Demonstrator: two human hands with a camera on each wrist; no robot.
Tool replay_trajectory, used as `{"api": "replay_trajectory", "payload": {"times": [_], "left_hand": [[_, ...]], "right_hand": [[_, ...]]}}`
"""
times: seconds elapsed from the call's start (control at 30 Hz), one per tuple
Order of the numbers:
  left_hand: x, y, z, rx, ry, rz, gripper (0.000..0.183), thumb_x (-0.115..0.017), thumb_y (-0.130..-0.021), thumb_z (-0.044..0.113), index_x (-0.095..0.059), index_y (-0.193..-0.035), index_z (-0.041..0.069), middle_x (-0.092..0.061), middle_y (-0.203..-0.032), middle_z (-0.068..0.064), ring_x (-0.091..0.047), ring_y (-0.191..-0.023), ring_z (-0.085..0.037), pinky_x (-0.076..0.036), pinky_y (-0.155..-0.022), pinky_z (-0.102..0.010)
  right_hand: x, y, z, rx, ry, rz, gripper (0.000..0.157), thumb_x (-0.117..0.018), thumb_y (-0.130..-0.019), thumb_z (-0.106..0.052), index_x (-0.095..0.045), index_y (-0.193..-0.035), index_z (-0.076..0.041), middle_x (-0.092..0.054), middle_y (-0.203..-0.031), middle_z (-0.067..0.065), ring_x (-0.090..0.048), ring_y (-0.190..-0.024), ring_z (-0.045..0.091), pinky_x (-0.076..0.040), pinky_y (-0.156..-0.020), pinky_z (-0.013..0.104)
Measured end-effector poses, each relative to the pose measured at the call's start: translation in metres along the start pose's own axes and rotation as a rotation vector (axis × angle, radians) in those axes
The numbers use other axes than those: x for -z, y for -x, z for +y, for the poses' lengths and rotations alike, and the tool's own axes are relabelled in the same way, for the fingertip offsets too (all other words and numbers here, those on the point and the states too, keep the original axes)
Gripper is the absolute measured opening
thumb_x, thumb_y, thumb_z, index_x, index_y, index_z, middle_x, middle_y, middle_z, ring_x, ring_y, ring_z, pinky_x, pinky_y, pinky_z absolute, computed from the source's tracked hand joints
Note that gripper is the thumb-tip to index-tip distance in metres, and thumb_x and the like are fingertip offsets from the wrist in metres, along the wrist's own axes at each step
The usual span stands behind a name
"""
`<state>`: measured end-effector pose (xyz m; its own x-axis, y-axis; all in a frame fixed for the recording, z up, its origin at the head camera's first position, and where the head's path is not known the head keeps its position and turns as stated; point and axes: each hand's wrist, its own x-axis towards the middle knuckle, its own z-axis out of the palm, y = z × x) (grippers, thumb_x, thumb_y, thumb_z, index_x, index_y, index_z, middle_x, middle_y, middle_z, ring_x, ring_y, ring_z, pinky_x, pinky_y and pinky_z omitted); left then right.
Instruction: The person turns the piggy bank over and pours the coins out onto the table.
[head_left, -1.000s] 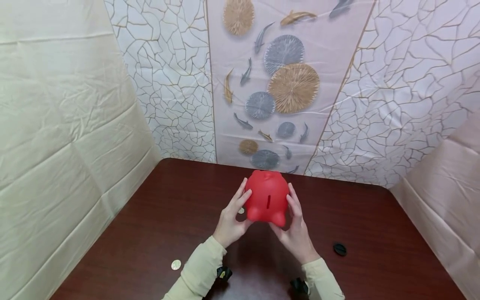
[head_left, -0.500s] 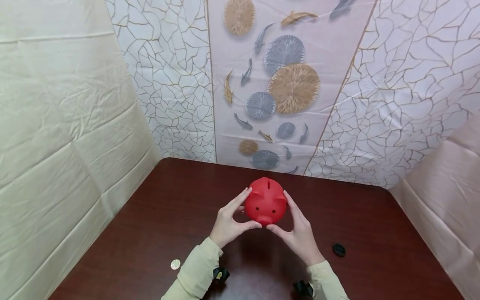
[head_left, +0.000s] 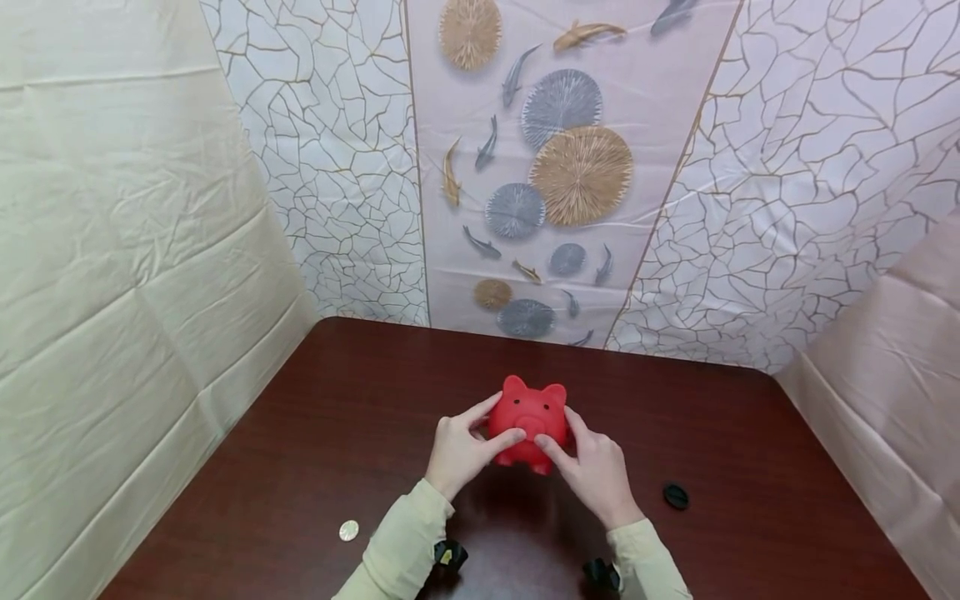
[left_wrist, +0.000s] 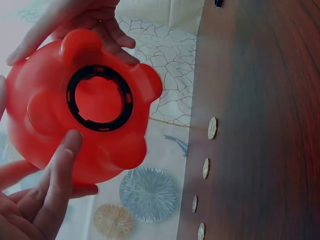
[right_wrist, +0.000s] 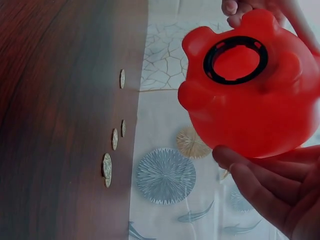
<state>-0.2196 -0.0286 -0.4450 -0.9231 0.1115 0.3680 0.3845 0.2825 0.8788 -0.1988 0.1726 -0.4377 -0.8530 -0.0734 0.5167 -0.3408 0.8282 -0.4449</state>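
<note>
A red piggy bank (head_left: 529, 400) is held above the table between both hands, its face and snout towards the head camera. The left hand (head_left: 459, 450) grips its left side, fingers around the back and thumb by the snout. On the opposite side, the right hand (head_left: 602, 475) grips it the same way. Both wrist views show the underside: a black ring (left_wrist: 100, 126) surrounds an uncovered round hole, with stubby feet about it. The coin slot is hidden now. On the table to the right lies a black oval cap (head_left: 676, 497).
One gold-coloured coin (head_left: 348, 530) lies on the dark wooden table (head_left: 247, 467), left of the left forearm. Several more coins (right_wrist: 107, 165) appear on the table in the wrist views. Fabric walls (head_left: 360, 167) stand behind the table and at both sides.
The piggy bank has been turned in both hands: its slot faced the head camera, then moved to the top and out of sight, while the face came up. It now sits slightly lower.
</note>
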Motion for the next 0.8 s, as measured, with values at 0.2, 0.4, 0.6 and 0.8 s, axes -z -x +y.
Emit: {"api": "replay_trajectory", "payload": {"times": [0.2, 0.4, 0.6, 0.8], "left_hand": [[-0.003, 0.001, 0.004, 0.089, -0.039, -0.019, 0.060, -0.073, -0.080, 0.053, -0.062, -0.131, 0.024, -0.076, -0.100, -0.007, -0.071, -0.073, -0.011, -0.056, -0.059, -0.021], [-0.006, 0.002, 0.003, 0.135, -0.074, -0.047, 0.057, -0.069, -0.081, 0.058, -0.066, -0.126, 0.023, -0.076, -0.084, -0.006, -0.064, -0.053, -0.010, -0.054, -0.052, -0.025], [-0.006, 0.000, 0.000, 0.054, -0.109, -0.048, 0.060, -0.070, -0.082, 0.054, -0.060, -0.133, 0.024, -0.076, -0.097, -0.003, -0.068, -0.069, -0.006, -0.055, -0.066, -0.019], [0.000, -0.009, 0.006, -0.060, -0.018, -0.110, 0.073, -0.078, -0.081, 0.037, -0.042, -0.145, 0.036, -0.061, -0.132, -0.001, -0.068, -0.087, -0.015, -0.058, -0.077, -0.025]], "right_hand": [[0.004, -0.002, -0.001, -0.089, 0.026, -0.072, 0.056, -0.064, -0.088, -0.049, -0.063, -0.125, -0.006, -0.053, -0.053, -0.002, -0.045, -0.048, 0.008, -0.047, -0.057, 0.025], [0.002, -0.002, -0.001, -0.085, 0.074, -0.074, 0.049, -0.062, -0.090, -0.048, -0.069, -0.115, -0.006, -0.057, -0.054, -0.002, -0.054, -0.051, 0.012, -0.053, -0.061, 0.031], [0.004, -0.001, 0.002, -0.083, 0.047, -0.073, 0.059, -0.064, -0.088, -0.050, -0.062, -0.126, -0.005, -0.061, -0.061, 0.001, -0.055, -0.054, 0.013, -0.052, -0.061, 0.032], [0.014, -0.008, 0.006, 0.014, -0.123, -0.045, 0.082, -0.075, -0.082, -0.042, -0.037, -0.149, -0.012, -0.059, -0.135, 0.016, -0.065, -0.109, 0.033, -0.057, -0.085, 0.050]]}}
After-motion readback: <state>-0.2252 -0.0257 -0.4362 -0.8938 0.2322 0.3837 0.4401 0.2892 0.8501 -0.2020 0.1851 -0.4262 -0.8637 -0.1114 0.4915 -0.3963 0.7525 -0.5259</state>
